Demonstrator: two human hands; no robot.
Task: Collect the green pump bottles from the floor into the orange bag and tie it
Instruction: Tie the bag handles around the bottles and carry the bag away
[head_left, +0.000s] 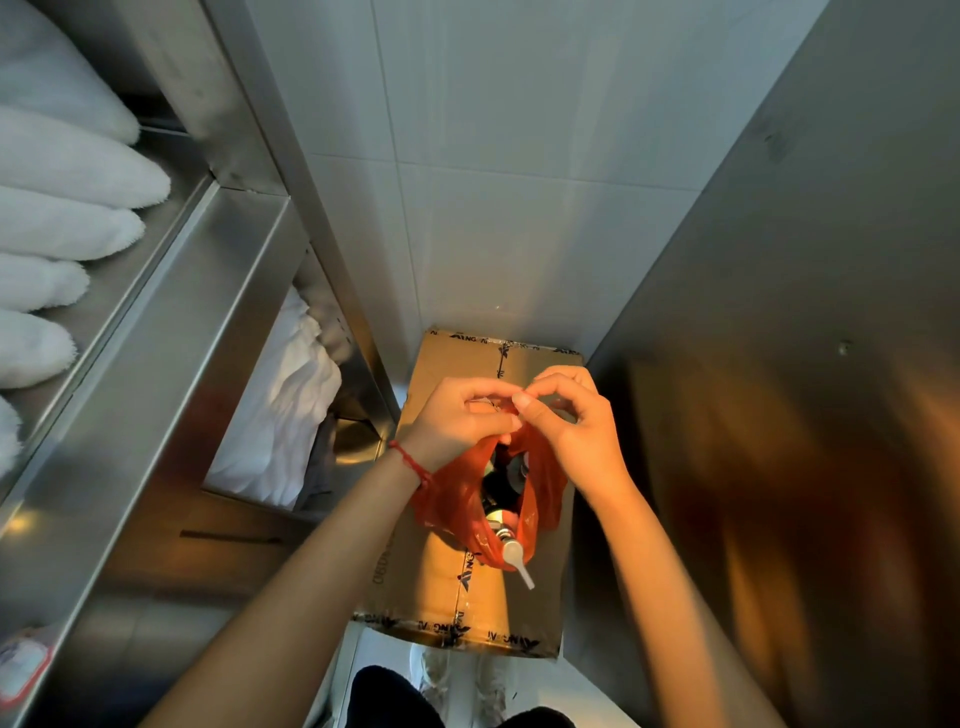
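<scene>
Over a taped cardboard box (415, 571), orange bag (457, 499) handles pinched closed by left hand (457, 421) and right hand (576, 421), white pump head (517, 561) seen protruding at near edge, towels (67, 218) stacked far left.

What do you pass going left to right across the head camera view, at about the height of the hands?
Folded white towels → steel shelf rail → white linen → left hand → right hand → steel panel. The hands pinch the orange bag above the cardboard box.
</scene>
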